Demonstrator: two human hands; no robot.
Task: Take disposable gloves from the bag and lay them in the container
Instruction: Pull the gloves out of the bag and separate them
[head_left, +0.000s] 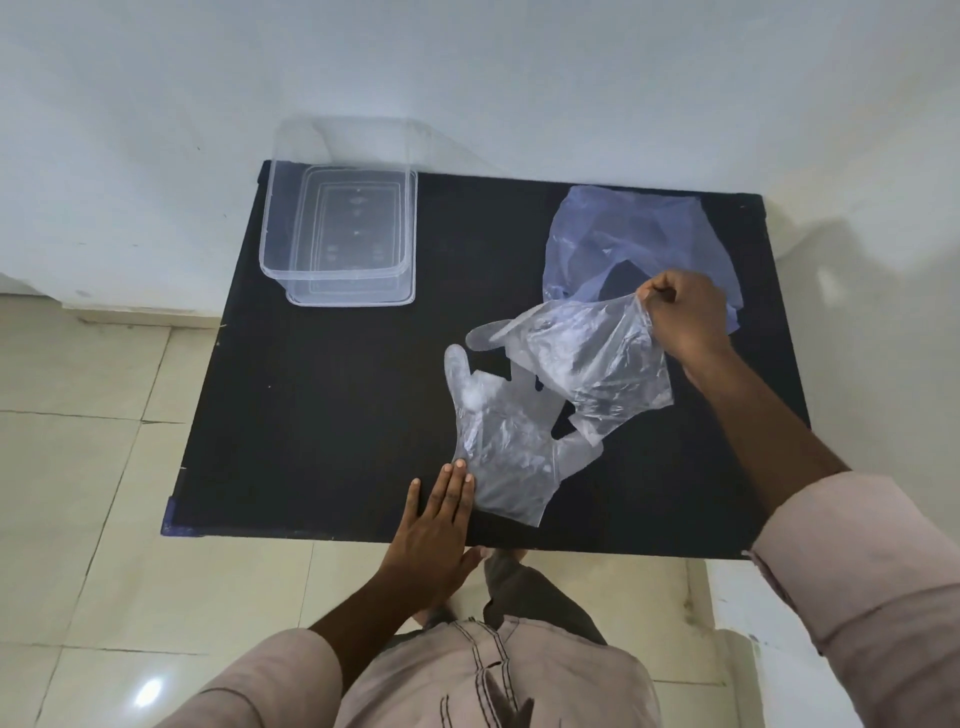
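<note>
My right hand (680, 317) pinches the cuff of a thin, crinkled clear plastic glove (582, 364), lifting it over the black matte counter (322, 415); its limp finger shapes trail left. A second clear film glove (498, 447) lies flat near the front edge, touching my left hand (434, 525), which rests open, fingers (457, 486) straight, holding nothing. The translucent bluish plastic bag (623, 234) slumps at the back right. The clear rigid rectangular container (337, 228) sits at the back left corner, bare counter between.
</note>
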